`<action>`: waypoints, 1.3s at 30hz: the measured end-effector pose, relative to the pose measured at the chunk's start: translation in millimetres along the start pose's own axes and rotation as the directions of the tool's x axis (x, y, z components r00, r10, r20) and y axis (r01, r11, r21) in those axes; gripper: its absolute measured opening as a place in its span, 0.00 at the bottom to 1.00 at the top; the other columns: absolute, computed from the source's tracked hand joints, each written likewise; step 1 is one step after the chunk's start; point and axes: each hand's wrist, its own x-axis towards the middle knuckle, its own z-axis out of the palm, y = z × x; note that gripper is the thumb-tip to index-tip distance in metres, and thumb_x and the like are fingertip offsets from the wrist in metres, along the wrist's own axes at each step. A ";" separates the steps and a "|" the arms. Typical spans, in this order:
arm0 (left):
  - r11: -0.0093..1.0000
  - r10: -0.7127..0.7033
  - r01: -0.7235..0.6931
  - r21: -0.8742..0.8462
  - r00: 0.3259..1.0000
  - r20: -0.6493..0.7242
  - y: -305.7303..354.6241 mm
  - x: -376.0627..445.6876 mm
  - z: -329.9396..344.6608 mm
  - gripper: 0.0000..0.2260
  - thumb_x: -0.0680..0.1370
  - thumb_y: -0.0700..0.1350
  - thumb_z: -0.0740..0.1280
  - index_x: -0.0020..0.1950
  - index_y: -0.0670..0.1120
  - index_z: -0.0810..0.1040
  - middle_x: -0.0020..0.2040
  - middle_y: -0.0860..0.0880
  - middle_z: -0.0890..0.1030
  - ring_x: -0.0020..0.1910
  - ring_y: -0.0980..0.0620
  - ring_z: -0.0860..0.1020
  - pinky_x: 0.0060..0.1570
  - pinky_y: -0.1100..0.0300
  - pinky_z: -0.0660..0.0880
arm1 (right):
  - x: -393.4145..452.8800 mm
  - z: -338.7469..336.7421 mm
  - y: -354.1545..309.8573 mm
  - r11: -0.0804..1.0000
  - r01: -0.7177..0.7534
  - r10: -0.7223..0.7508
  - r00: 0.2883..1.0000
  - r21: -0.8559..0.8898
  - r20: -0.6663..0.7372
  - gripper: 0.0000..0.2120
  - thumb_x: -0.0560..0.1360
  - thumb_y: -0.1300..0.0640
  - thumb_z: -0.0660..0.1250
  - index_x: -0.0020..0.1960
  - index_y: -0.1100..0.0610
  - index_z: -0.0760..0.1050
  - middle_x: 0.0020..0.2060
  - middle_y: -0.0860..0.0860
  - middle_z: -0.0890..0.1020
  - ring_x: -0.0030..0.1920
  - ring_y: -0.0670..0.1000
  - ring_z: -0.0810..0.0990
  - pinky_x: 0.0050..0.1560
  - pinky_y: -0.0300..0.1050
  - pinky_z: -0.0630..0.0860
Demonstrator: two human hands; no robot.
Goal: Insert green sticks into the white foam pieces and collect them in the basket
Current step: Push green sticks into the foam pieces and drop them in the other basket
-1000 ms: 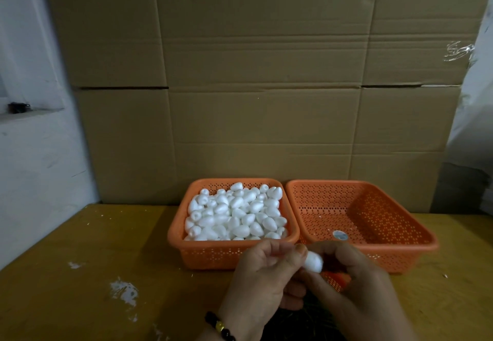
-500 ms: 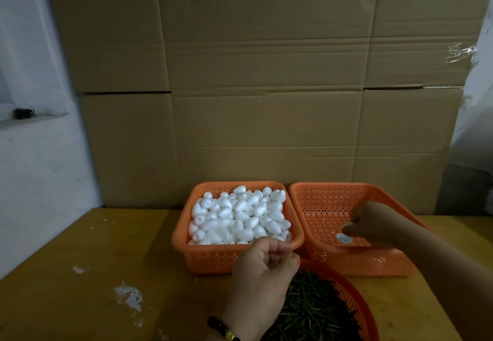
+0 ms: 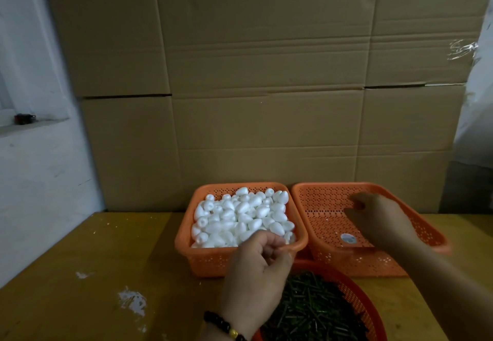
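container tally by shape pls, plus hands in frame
Square orange baskets: 2, one with foam pieces, one under the right hand
Round red basket of green sticks: 1
Hands: 2, counting the left hand
Total: 5

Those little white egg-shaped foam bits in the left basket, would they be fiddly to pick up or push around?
The white foam pieces look very light, being small and heaped loosely high in the orange basket. Their rounded, egg-like shape suggests they would roll or scatter if nudged. The matte foam surface probably grips well between fingers, though it may dent if squeezed hard.
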 end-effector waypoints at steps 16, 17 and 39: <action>0.716 -0.206 -0.094 0.692 0.918 0.338 -6.2 100.3 12.7 0.17 0.75 0.60 0.64 0.55 0.50 0.81 0.61 0.50 0.79 0.68 0.49 0.69 0.68 0.51 0.64 | -143.9 -1.0 -55.3 0.870 0.483 -0.447 0.686 0.100 0.574 0.22 0.78 0.40 0.55 0.70 0.32 0.55 0.70 0.38 0.60 0.72 0.44 0.57 0.73 0.42 0.55; 0.689 -0.244 -0.088 0.719 0.906 0.345 -6.7 103.4 15.9 0.21 0.75 0.62 0.64 0.60 0.49 0.79 0.64 0.49 0.77 0.68 0.48 0.70 0.65 0.54 0.66 | -144.9 0.5 -53.0 0.860 0.501 -0.465 0.689 0.098 0.556 0.22 0.77 0.39 0.57 0.70 0.33 0.56 0.69 0.39 0.62 0.72 0.45 0.57 0.73 0.44 0.55; 0.981 -0.184 0.176 0.077 0.977 0.105 -21.7 95.2 -9.3 0.15 0.70 0.50 0.73 0.54 0.51 0.77 0.40 0.54 0.82 0.38 0.62 0.80 0.38 0.65 0.74 | -148.9 7.5 -60.5 0.876 0.482 -0.436 0.763 0.030 0.477 0.17 0.77 0.41 0.59 0.64 0.43 0.68 0.60 0.44 0.69 0.65 0.45 0.65 0.66 0.41 0.62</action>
